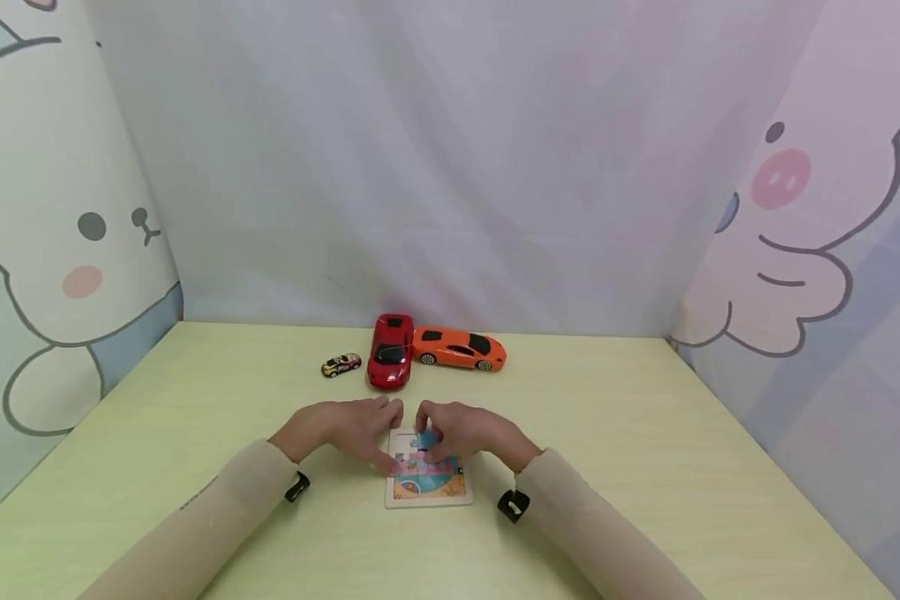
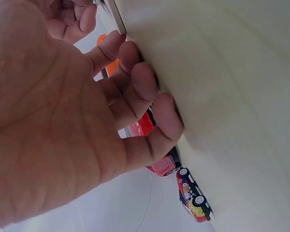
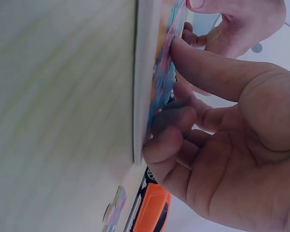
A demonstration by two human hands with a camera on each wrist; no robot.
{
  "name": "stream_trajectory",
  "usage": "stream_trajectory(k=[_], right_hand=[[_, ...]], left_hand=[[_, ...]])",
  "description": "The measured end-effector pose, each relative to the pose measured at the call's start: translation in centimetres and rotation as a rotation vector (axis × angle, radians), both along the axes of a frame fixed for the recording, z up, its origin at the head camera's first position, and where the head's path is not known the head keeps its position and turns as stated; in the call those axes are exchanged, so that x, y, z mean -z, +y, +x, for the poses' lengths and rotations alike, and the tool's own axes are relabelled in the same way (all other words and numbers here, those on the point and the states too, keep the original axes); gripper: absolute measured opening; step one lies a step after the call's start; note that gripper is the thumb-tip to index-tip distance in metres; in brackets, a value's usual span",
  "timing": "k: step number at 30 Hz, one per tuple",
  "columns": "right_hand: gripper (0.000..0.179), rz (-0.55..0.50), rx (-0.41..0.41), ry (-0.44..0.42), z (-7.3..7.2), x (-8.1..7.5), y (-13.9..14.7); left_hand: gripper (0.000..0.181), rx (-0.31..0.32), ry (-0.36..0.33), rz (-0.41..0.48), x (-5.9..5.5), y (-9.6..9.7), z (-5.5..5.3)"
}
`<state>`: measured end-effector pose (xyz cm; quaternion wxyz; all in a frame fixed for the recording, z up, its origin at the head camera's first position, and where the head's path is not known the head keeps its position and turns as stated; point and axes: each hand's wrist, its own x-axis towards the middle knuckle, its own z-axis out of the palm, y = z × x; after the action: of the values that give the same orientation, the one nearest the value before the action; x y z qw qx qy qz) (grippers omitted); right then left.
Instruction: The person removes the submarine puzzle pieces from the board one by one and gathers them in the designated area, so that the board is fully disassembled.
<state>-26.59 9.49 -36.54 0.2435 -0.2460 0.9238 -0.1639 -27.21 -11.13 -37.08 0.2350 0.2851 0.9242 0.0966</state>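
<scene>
A small jigsaw puzzle [image 1: 429, 483] lies flat on the table, with a pale frame and a blue, pink and orange picture. Its upper left part shows bare white. My left hand [image 1: 360, 429] is at its left side, thumb touching the picture's left part. In the left wrist view the left fingers [image 2: 144, 82] bend loosely, their tips down by the table and the frame's corner. My right hand [image 1: 461, 432] is over the puzzle's upper right, fingers bent, thumb [image 3: 203, 65] on the picture. Whether a piece sits between right thumb and fingers is hidden.
Behind the puzzle stand a red toy car [image 1: 391, 352], an orange toy car [image 1: 459, 348] and a small yellow-and-red toy car [image 1: 341, 364]. A small colourful flat thing [image 3: 117, 209] lies near the orange car. A pale curtain [image 1: 450, 167] hangs behind the table [image 1: 615, 467].
</scene>
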Motion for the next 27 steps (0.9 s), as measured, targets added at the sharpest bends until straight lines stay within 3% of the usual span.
stream_trajectory(k=[12,27], right_hand=[[0.03,0.008,-0.025,0.081,-0.03,-0.22,0.0],[0.024,-0.021,-0.013,0.021,-0.41,-0.02,0.25]], left_hand=[[0.054,0.011,0.002,0.001,-0.28,-0.03,-0.14],[0.054,-0.001,-0.01,0.009,-0.2,0.01,0.01]])
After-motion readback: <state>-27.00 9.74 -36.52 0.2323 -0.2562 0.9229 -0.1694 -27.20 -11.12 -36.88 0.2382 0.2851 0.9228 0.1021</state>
